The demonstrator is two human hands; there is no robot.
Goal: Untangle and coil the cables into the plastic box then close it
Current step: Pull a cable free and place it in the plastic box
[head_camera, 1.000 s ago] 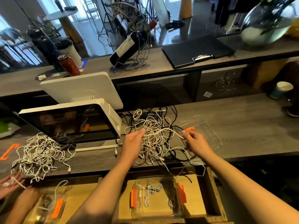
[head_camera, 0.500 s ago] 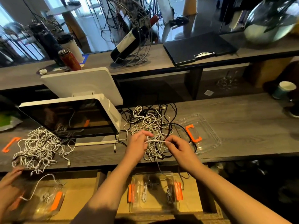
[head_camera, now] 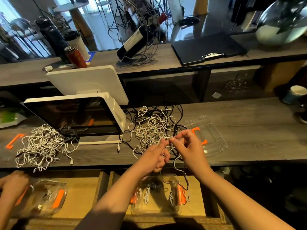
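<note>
While my left hand (head_camera: 154, 155) and right hand (head_camera: 191, 146) met above the grey wood-grain counter (head_camera: 249, 130), both pinched one thin white cable (head_camera: 164, 138) between curled fingertips. It rose from the tangled heap of white and black cables (head_camera: 154, 127), glossy loops knotted together. Just right of that heap lay the clear lid (head_camera: 214, 135) with its orange clip. Below the counter edge sat the clear rectangular plastic box (head_camera: 156, 208), orange latches on its sides, small coils inside.

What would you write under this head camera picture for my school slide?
Two hands, left and right, pinch a white cable above a tangled pile, with an open plastic box waiting below.
</note>
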